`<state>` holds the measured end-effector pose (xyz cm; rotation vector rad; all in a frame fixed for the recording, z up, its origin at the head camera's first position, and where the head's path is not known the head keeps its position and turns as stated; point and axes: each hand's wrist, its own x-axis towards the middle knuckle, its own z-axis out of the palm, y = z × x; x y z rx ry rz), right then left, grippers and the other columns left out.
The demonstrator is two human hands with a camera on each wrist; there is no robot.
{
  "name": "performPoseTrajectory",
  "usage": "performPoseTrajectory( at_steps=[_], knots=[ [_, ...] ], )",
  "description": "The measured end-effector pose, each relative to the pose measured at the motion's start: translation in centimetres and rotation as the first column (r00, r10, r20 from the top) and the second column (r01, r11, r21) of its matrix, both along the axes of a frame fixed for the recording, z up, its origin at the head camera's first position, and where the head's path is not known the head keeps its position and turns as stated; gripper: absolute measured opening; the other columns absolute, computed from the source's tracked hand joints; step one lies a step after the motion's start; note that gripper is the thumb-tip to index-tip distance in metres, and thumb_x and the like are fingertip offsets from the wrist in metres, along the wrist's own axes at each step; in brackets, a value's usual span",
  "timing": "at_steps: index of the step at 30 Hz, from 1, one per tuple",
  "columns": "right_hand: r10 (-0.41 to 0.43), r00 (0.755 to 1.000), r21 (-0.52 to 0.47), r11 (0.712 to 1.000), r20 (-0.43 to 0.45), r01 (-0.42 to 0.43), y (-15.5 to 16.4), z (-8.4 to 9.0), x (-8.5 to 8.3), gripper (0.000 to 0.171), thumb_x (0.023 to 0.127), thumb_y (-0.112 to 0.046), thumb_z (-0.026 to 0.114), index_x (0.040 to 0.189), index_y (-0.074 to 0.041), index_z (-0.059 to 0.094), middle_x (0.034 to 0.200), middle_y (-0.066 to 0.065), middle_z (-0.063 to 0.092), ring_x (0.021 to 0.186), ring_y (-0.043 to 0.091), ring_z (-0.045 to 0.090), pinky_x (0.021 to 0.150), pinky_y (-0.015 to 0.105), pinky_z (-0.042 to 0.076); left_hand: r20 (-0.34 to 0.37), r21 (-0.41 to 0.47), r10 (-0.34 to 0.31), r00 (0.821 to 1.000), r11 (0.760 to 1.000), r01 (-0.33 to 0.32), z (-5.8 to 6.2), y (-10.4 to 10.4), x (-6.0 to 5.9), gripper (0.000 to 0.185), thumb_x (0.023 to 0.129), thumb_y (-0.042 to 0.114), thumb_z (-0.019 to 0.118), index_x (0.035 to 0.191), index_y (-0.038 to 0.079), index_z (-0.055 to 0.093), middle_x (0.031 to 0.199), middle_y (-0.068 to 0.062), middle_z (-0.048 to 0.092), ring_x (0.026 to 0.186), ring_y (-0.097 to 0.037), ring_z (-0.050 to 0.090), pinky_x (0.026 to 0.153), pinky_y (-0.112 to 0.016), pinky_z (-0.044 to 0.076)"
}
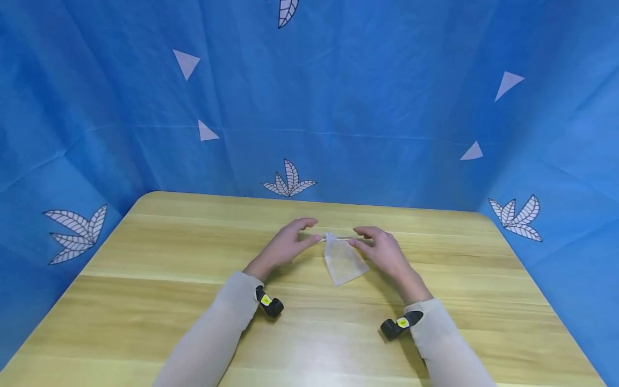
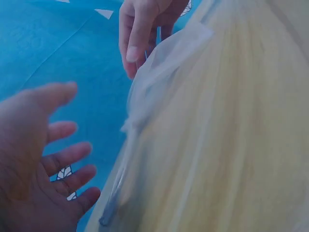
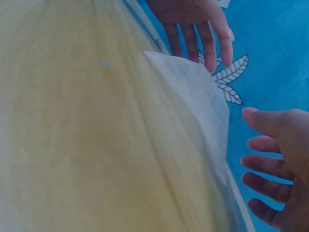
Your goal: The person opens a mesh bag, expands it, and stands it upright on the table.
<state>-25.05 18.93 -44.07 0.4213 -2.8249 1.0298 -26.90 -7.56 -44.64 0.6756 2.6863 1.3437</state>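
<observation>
A small sheer white pouch (image 1: 342,262) lies flat on the wooden table (image 1: 159,252), near its middle, with its gathered neck pointing away from the person and its body slanting back toward the right wrist. A thin drawstring (image 1: 345,237) runs sideways from the neck.

The left hand (image 1: 289,239) hovers just left of the neck, with the fingers (image 1: 309,239) reaching to the string's left end; from the head view it cannot be told whether they pinch it. In the left wrist view this hand's fingers (image 2: 67,162) are spread and relaxed, apart from the pouch (image 2: 159,77), with nothing between them.

The right hand (image 1: 382,248) sits just right of the neck, its fingertips close to the string's right end and the pouch's upper edge. In the right wrist view its fingers (image 3: 263,164) are likewise spread and loosely bent, just beside the pouch's (image 3: 193,96) edge and not closed on it.

The pouch lies between the two hands. Both forearms wear pale sleeves (image 1: 217,333), and blue cloth (image 1: 387,107) with leaf prints surrounds the table.
</observation>
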Motion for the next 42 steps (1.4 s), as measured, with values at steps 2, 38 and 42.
performPoseTrajectory(
  at_steps=[2,38,42],
  knots=[
    [-0.004,1.0,0.012,1.0,0.016,0.004,-0.1,-0.1,0.0,0.046,0.092,-0.036,0.069,0.128,-0.007,0.064,0.124,0.015,0.063,0.11,0.034,0.062,0.092,0.051,0.048,0.009,-0.004,0.009,1.0,1.0,-0.009,0.0,0.4,0.1,0.055,0.097,0.039,0.061,0.143,0.012,0.048,0.141,-0.007,0.052,0.131,-0.027,0.045,0.106,-0.047,0.037],
    [0.023,0.998,-0.099,0.995,0.053,-0.017,-2.4,-1.7,0.6,0.004,0.091,-0.012,0.07,0.093,-0.012,0.073,0.086,0.0,0.07,0.076,0.014,0.06,0.067,0.032,0.047,-0.126,-0.192,-0.017,0.992,0.981,-0.008,-2.0,1.5,1.2,0.03,0.094,0.03,0.068,0.118,0.013,0.069,0.114,-0.002,0.067,0.114,-0.024,0.054,0.101,-0.04,0.039],
    [0.021,0.998,-0.147,0.989,0.062,-0.012,-2.4,-1.6,0.7,0.005,0.093,-0.01,0.067,0.094,-0.01,0.072,0.087,0.001,0.07,0.078,0.015,0.06,0.069,0.032,0.047,-0.114,-0.14,-0.007,0.993,0.99,-0.009,-2.1,1.6,1.1,0.025,0.093,0.025,0.069,0.113,0.011,0.069,0.11,-0.002,0.068,0.109,-0.022,0.058,0.099,-0.039,0.042]
  ],
)
